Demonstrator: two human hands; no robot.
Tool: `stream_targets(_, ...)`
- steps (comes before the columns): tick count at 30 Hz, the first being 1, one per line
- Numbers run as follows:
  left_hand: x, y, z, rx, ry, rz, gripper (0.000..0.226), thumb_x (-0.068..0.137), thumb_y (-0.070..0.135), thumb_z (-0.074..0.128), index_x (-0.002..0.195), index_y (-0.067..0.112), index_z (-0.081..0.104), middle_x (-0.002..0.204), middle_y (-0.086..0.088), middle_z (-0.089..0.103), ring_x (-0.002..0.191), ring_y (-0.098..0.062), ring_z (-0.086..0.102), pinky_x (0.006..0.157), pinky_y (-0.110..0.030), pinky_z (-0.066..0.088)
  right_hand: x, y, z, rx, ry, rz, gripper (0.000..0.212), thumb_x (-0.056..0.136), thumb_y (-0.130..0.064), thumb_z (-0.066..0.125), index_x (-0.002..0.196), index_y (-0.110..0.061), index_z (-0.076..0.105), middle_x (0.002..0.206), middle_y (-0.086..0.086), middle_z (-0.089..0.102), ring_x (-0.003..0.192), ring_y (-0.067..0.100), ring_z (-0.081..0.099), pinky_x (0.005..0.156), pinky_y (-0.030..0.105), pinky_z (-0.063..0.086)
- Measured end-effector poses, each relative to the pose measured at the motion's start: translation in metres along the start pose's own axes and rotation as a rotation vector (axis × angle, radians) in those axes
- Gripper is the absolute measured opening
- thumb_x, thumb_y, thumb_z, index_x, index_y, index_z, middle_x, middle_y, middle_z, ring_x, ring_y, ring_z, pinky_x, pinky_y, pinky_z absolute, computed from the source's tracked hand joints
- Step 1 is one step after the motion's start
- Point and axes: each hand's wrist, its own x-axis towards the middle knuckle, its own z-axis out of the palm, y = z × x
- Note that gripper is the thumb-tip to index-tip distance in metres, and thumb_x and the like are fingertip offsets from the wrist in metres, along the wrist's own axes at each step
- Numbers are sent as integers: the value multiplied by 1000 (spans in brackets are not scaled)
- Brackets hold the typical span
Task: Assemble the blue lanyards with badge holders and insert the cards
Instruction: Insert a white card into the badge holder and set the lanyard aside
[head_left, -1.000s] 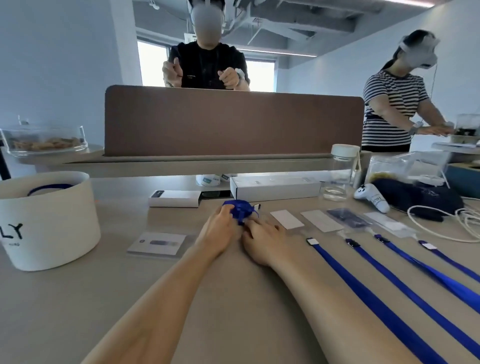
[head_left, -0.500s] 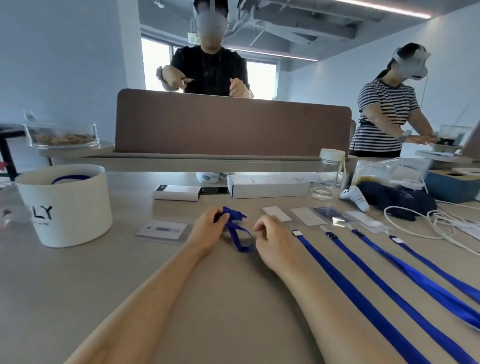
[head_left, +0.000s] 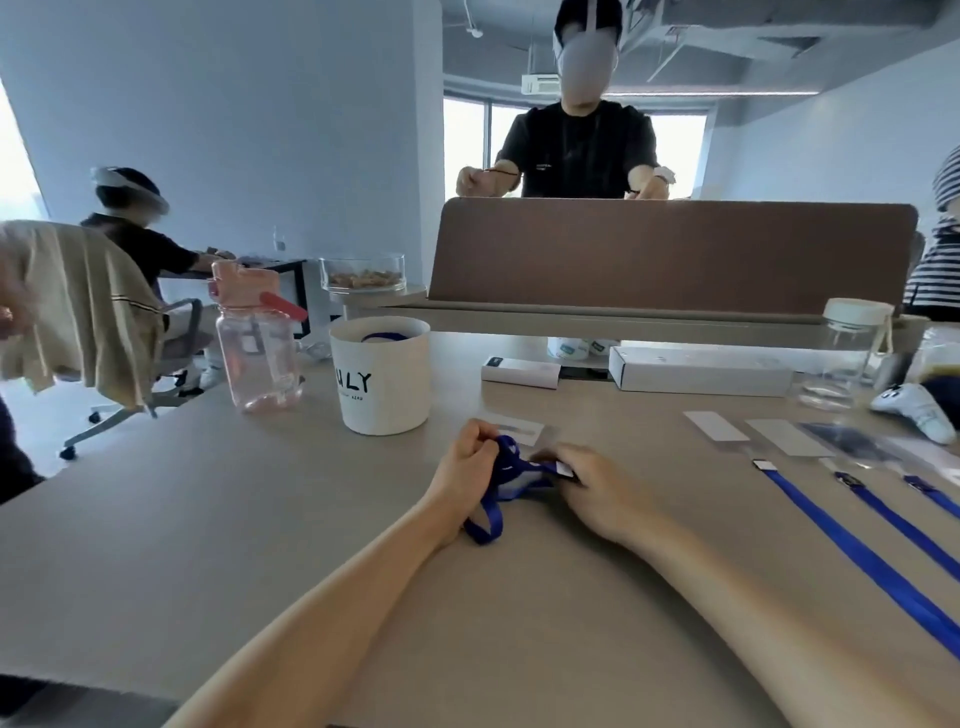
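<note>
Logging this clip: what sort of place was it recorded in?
Most likely a shared open-plan office. A long table carries a brown desk divider panel, a wheeled office chair stands beside it, and other people work at neighbouring desks, such as the person in black across the divider.

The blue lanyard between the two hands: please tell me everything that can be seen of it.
The blue lanyard is a flat, fabric-looking ribbon, bunched up rather than straight. The left hand grips the bundle; the right hand pinches the end bearing a small white piece. One loop hangs out below the left hand and seems to rest on the grey table.
</note>
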Motion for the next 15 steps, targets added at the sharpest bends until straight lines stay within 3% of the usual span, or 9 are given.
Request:
stream_targets(3, 10, -7, -27, 60, 105, 5, 21, 96, 8, 34, 89, 18, 52, 79, 1, 56, 67, -12, 48, 62, -26, 38, 16, -10, 21, -15, -53, -31, 24, 96, -11, 49, 115, -17, 63, 114, 1, 64, 102, 15, 55, 87, 26, 42)
stream_targets(7, 26, -14, -53, 38, 249, -19, 20, 96, 11, 35, 89, 19, 51, 93, -9, 62, 72, -21, 54, 60, -32, 45, 39, -19, 42, -6, -95, 19, 28, 102, -20, 42, 125, -17, 57, 123, 5, 57, 115, 19, 51, 97, 30, 40)
stream_targets(10, 39, -17, -65, -48, 403, -60, 21, 93, 10, 34, 86, 21, 50, 97, -9, 59, 70, -29, 56, 51, -31, 47, 52, -21, 47, 50, -37, 87, 25, 103, -21, 39, 118, -16, 59, 114, -2, 60, 108, 16, 52, 89, 28, 37)
stream_targets(12, 46, -20, -71, -11, 510, -39, 23, 88, 6, 35, 90, 21, 52, 102, -5, 54, 94, -34, 56, 72, -38, 51, 55, -21, 44, 157, 43, 169, 17, 103, -23, 43, 103, -21, 59, 92, -8, 59, 89, 15, 52, 76, 28, 36)
stream_targets(14, 46, -22, -74, 181, 553, 18, 35, 82, -1, 36, 105, 19, 53, 115, -2, 45, 118, -29, 39, 101, -41, 37, 54, -20, 39, 253, 94, 205, 13, 99, -28, 51, 92, -21, 59, 78, -4, 60, 75, 14, 54, 65, 23, 39)
stream_targets(15, 45, -22, -73, 289, 552, 80, 43, 79, -4, 38, 113, 19, 51, 123, -3, 42, 122, -26, 33, 106, -38, 29, 52, -23, 36, 288, 94, 205, 13, 97, -29, 55, 90, -19, 60, 76, -3, 61, 70, 10, 54, 62, 19, 38)
